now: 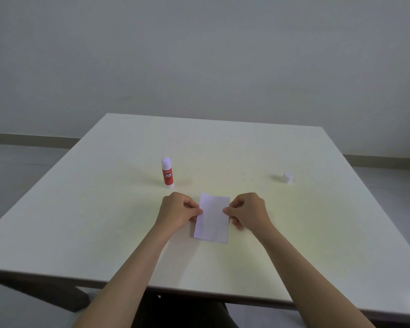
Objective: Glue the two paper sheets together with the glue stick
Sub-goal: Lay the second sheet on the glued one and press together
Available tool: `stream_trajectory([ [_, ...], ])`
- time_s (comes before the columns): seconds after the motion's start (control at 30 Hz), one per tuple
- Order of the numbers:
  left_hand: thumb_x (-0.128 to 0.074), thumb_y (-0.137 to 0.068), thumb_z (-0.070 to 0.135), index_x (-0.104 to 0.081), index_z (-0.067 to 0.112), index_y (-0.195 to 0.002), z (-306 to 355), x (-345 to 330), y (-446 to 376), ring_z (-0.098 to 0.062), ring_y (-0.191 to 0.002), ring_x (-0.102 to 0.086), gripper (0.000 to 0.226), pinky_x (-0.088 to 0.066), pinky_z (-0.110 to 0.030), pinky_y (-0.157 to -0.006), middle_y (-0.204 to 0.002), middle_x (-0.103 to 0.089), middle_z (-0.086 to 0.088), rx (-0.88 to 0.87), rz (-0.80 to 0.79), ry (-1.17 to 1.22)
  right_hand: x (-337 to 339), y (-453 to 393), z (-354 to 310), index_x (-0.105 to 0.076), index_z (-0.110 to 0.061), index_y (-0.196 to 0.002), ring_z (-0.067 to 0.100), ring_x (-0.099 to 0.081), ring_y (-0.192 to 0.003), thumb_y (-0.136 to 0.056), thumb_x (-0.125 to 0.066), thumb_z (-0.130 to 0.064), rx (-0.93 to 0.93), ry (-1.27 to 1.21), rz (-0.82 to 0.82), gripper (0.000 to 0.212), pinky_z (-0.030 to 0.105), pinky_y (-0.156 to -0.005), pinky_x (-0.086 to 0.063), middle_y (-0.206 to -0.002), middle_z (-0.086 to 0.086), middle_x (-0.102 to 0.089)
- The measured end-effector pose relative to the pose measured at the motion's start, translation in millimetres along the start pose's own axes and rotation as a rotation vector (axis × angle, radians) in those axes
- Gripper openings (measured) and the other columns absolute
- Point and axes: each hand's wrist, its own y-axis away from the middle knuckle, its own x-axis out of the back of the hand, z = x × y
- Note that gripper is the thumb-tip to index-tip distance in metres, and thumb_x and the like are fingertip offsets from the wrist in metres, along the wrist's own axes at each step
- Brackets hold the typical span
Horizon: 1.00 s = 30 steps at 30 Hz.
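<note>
From the head view we find a small rectangular sheet of white paper point(212, 218) lying on the pale cream surface point(294, 233), with the left hand point(178, 210) pinching its left edge and the right hand point(247, 210) pinching its right edge, fingers curled closed on the paper; we cannot tell whether one sheet or two lie stacked there. We note the red-and-white glue stick point(167, 172) standing upright, uncapped, beyond the left hand, and a small white cylindrical cap point(287, 178) well apart at far right.
</note>
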Motion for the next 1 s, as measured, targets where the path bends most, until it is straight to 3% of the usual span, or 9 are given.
stream_trajectory([
  [0.1,-0.075,-0.071,0.011,-0.072,0.011,-0.067,-0.2,-1.8,0.7,-0.014,-0.063,-0.068,0.006,-0.049,-0.024,-0.064,-0.065,-0.073,0.001,-0.054,0.022,-0.038,-3.8,-0.5,-4.5,-0.053,-0.008,-0.057,0.004,-0.040,-0.021,-0.074,-0.067,-0.002,0.025,0.128,0.006,0.022,0.015,-0.032,-0.035,-0.043,0.005,-0.053],
  [0.23,-0.074,-0.069,0.011,-0.069,0.013,-0.065,-1.8,-4.1,2.0,-0.018,-0.067,-0.066,0.007,-0.048,-0.028,-0.062,-0.060,-0.064,0.008,-0.106,0.063,-0.123,-7.1,-0.2,-8.6,-0.040,-0.014,-0.056,0.016,-0.045,-0.033,-0.075,-0.066,-0.007,0.038,0.243,0.019,0.033,0.022,-0.038,-0.038,-0.048,0.006,-0.050],
  [0.43,-0.076,-0.071,0.018,-0.055,0.020,-0.082,-6.3,-3.7,0.2,-0.016,-0.074,-0.055,0.024,-0.049,-0.034,-0.068,-0.083,-0.055,0.004,-0.222,0.098,-0.214,-7.9,1.3,-10.9,-0.039,-0.014,-0.059,0.021,-0.046,-0.038,-0.077,-0.064,-0.007,0.052,0.290,0.020,0.032,0.032,-0.054,-0.050,-0.060,0.013,-0.055],
  [0.57,-0.068,-0.080,0.019,-0.065,0.016,-0.105,-11.4,4.1,-5.9,-0.015,-0.101,-0.057,0.025,-0.045,-0.027,-0.081,-0.112,-0.059,0.005,-0.496,-0.054,-0.370,-7.4,1.2,-12.3,-0.038,-0.014,-0.058,0.022,-0.047,-0.039,-0.078,-0.065,-0.006,0.057,0.299,0.011,0.034,0.029,-0.050,-0.048,-0.065,0.015,-0.057],
  [0.67,-0.067,-0.082,0.031,-0.062,0.020,-0.122,-14.1,13.3,-10.4,-0.009,-0.126,-0.045,0.042,-0.036,-0.023,-0.097,-0.132,-0.055,0.011,-0.512,-0.238,-0.402,-7.5,0.4,-11.7,-0.038,-0.014,-0.059,0.024,-0.047,-0.037,-0.078,-0.064,-0.006,0.064,0.298,0.006,0.033,0.027,-0.044,-0.043,-0.061,0.014,-0.056],
  [0.77,-0.067,-0.081,0.041,-0.055,0.025,-0.130,-15.2,17.7,-12.3,-0.007,-0.134,-0.035,0.053,-0.030,-0.025,-0.101,-0.142,-0.047,0.015,-0.511,-0.297,-0.470,-8.3,0.9,-9.9,-0.038,-0.014,-0.058,0.024,-0.047,-0.038,-0.077,-0.063,-0.004,0.068,0.268,0.008,0.033,0.027,-0.043,-0.041,-0.057,0.009,-0.051],
  [0.83,-0.066,-0.080,0.046,-0.050,0.028,-0.134,-15.3,19.0,-11.9,-0.005,-0.136,-0.029,0.059,-0.026,-0.031,-0.103,-0.146,-0.041,0.017,-0.520,-0.312,-0.539,-8.7,2.2,-8.7,-0.039,-0.013,-0.059,0.027,-0.050,-0.050,-0.077,-0.064,-0.004,0.079,0.245,0.015,0.032,0.029,-0.049,-0.041,-0.061,0.008,-0.051],
  [1.0,-0.067,-0.075,0.050,-0.042,0.029,-0.138,-22.1,18.9,-11.7,-0.003,-0.134,-0.025,0.070,-0.019,-0.034,-0.103,-0.145,-0.040,0.020,-0.508,-0.298,-0.516,-11.3,28.6,0.3,-0.061,-0.006,-0.072,0.019,-0.050,-0.066,-0.085,-0.060,-0.015,0.225,0.259,0.115,0.016,0.023,-0.054,-0.035,-0.071,0.003,-0.059],
])
